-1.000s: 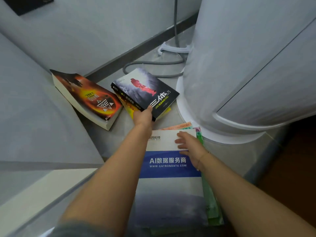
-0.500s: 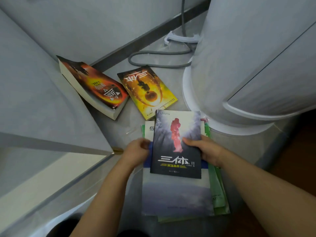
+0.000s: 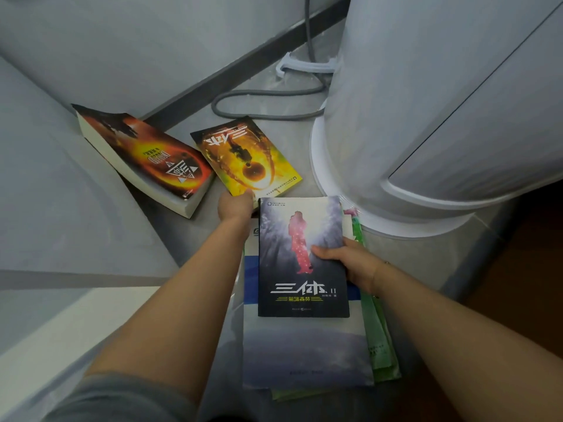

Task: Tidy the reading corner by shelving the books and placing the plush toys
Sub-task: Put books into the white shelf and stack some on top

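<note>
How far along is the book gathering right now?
Done: the dark grey paperback lies on the floor pile over the blue-and-white brochure, with the right hand gripping its edge. In hand: the left hand grasps the yellow paperback's corner. Left: the thick orange paperback, then shelving. No plush toys in view.

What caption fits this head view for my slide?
Left hand grasps the yellow book on the floor while the right hand steadies the dark book atop the stack.

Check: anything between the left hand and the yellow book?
Nothing visible. The left hand is already at the near corner of the yellow book, which lies uncovered on the floor; the orange book sits beside it.
</note>
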`<action>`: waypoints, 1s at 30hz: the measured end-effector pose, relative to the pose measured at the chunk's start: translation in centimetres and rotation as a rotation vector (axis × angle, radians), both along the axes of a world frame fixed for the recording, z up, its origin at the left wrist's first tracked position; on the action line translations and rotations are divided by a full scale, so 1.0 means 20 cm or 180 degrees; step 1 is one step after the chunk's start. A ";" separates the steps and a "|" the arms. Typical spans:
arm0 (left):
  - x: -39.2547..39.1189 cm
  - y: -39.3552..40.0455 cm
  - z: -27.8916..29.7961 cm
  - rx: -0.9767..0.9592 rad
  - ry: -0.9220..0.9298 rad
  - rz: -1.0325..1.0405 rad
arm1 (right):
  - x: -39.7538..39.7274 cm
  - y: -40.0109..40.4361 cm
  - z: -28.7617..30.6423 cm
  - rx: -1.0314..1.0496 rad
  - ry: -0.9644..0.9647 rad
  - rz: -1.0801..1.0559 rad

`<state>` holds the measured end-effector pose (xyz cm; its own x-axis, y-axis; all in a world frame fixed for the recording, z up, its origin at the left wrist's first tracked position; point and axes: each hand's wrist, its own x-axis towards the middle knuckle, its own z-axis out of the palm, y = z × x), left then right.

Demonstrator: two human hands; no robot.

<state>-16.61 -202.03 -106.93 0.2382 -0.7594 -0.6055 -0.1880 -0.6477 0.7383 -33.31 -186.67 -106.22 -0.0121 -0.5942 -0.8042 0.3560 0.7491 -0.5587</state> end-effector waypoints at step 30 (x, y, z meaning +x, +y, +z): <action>0.17 0.60 0.31 -0.0430 -0.1125 -0.1367 | -0.01 -0.04 0.03 0.0060 0.0526 0.0418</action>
<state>-13.23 -190.04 -100.79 0.0616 -0.8979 -0.4359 -0.6640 -0.3629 0.6538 -33.50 -187.38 -105.63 -0.0682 -0.5842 -0.8088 0.1591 0.7939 -0.5869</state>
